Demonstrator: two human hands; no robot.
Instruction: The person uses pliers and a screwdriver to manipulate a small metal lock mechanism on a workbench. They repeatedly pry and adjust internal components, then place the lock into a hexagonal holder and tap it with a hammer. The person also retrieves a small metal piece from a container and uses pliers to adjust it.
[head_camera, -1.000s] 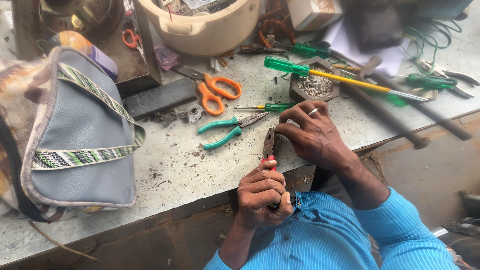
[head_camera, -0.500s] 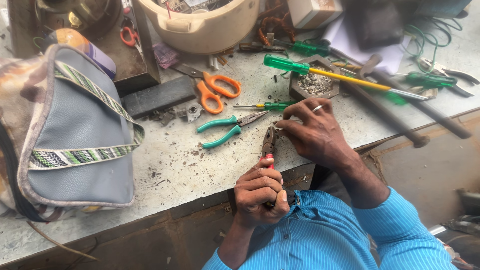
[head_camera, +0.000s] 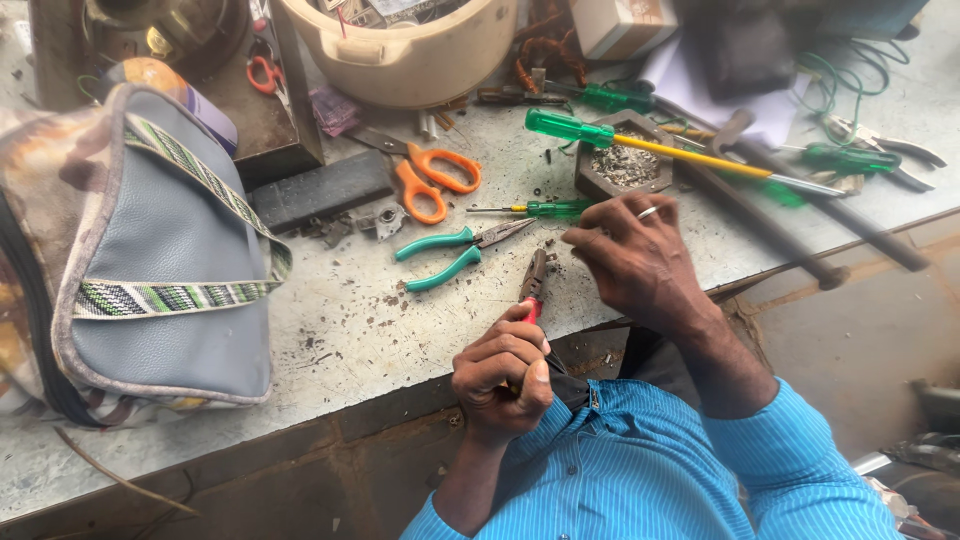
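Gripping the red handles of a small pair of pliers (head_camera: 536, 285), the left hand (head_camera: 502, 372) sits at the desk's near edge, fingers curled tight, the tool's dark nose pointing toward 12 o'clock. At about 2 o'clock from it, the right hand (head_camera: 640, 262) hovers with its fingertips pinched together close to the plier nose; whether its grip holds some small part I cannot tell. A ring shows on one finger. Just beyond the pliers, toward 11 o'clock, teal-handled pliers (head_camera: 452, 254) lie flat on the desk (head_camera: 340, 330), with orange scissors (head_camera: 425, 180) farther off the same way. A long green-handled screwdriver (head_camera: 660, 148) crosses a small tray of screws (head_camera: 622, 168) at 12 o'clock from the right hand. A grey bag (head_camera: 160, 270) fills the 9 o'clock side.
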